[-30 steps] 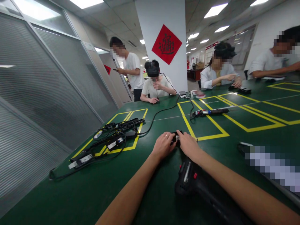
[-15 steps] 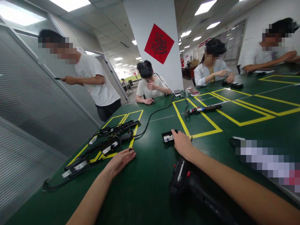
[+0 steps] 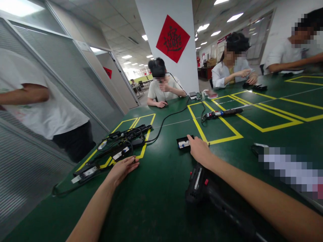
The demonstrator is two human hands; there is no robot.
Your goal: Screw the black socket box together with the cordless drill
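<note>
Green table point(image 3: 161, 201) with yellow tape. The small black tray point(image 3: 183, 142) lies at my 12 o'clock, my right hand point(image 3: 199, 150) touching its edge, fingers relaxed, gripping nothing. My left hand point(image 3: 122, 169) rests flat at 10 o'clock beside the cables point(image 3: 118, 148). I'd steady the tray gently.

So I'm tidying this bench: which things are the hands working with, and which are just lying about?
In hand:
- small black tray, touched by right hand
- black adapters with cables, left hand reaching beside them

Lying about:
- black power tool
- screwdriver in the yellow box
- small white box
</note>
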